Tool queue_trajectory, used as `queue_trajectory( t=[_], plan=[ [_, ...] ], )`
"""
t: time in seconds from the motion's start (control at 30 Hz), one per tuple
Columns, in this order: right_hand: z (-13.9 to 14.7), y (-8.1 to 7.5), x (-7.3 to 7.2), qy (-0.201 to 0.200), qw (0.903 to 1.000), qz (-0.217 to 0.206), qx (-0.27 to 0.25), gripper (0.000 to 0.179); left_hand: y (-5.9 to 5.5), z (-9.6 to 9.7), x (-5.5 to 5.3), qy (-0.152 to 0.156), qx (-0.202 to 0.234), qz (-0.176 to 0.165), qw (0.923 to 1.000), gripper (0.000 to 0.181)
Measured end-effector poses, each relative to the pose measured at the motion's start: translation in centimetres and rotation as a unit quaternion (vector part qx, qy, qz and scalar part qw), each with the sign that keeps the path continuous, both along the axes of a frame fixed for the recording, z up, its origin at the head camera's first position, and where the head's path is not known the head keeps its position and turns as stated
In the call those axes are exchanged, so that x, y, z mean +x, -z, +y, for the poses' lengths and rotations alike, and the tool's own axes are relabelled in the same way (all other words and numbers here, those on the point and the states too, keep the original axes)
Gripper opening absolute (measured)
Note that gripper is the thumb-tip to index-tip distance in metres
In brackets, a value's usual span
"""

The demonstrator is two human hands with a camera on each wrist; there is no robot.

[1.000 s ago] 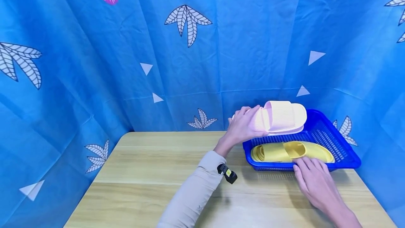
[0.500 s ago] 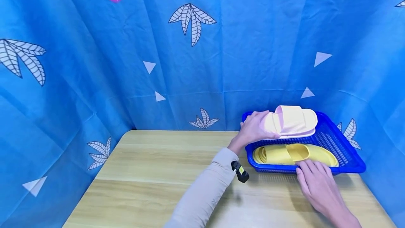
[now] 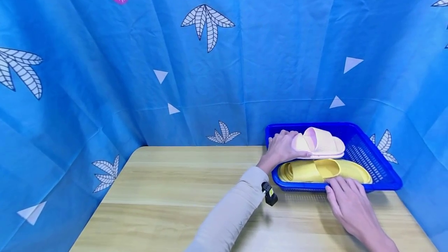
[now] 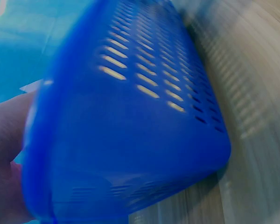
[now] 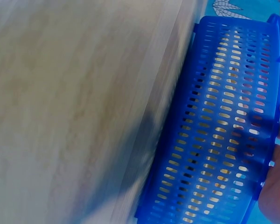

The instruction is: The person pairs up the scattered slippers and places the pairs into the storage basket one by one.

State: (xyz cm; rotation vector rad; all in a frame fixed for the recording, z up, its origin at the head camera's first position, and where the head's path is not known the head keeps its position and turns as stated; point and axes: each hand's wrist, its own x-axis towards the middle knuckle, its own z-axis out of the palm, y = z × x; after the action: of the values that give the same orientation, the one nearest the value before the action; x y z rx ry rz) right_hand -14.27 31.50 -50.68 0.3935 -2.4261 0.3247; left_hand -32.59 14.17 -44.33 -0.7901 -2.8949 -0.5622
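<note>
A pair of pale pink ribbed slide slippers [image 3: 323,143], one stacked on the other, is low in the back part of a blue plastic basket [image 3: 383,184]. My left hand [image 3: 283,147] grips their left end, with its fingers over the far side and the thumb along the near side. In front of them, a pair of yellow slippers [image 3: 308,170] lies along the near wall inside the basket. My right hand [image 3: 350,203] holds the basket's near rim, fingers over the edge beside the yellow slippers. In the right wrist view, only part of that hand [image 5: 276,186] shows at the rim.
The basket stands at the right end of a light wooden table [image 3: 175,189]. A blue patterned curtain [image 3: 210,69] hangs close behind and along both sides. A black strap [image 3: 268,193] sits on the left sleeve. Slotted basket walls fill much of both wrist views.
My left hand has moved right and down with the pink slippers, from above the basket's back left to inside it. My right hand has stayed at the near rim.
</note>
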Motion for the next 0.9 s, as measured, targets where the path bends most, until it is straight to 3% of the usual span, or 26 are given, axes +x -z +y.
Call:
queue_trajectory(
  t=[0.17,0.47,0.73,0.9],
  plan=[
    [-0.15,-0.06,-0.03,0.001,1.0000,-0.001,-0.001,0.015,0.37,0.06,-0.02,0.009,-0.007,0.010,0.9999,0.086],
    [-0.18,-0.13,0.34,0.006,0.9998,-0.020,-0.003,0.014,0.81,-0.56,0.09,0.075,0.002,-0.008,0.9972,0.075],
    [-0.05,-0.43,0.24,0.005,0.9996,-0.027,-0.001,0.015,0.79,-0.19,-0.04,0.092,-0.063,0.010,0.9937,0.064],
    [0.04,-0.52,-0.17,0.003,0.9995,-0.030,-0.002,0.016,0.55,-0.51,-0.28,0.105,-0.055,0.019,0.9928,0.055]
  ],
)
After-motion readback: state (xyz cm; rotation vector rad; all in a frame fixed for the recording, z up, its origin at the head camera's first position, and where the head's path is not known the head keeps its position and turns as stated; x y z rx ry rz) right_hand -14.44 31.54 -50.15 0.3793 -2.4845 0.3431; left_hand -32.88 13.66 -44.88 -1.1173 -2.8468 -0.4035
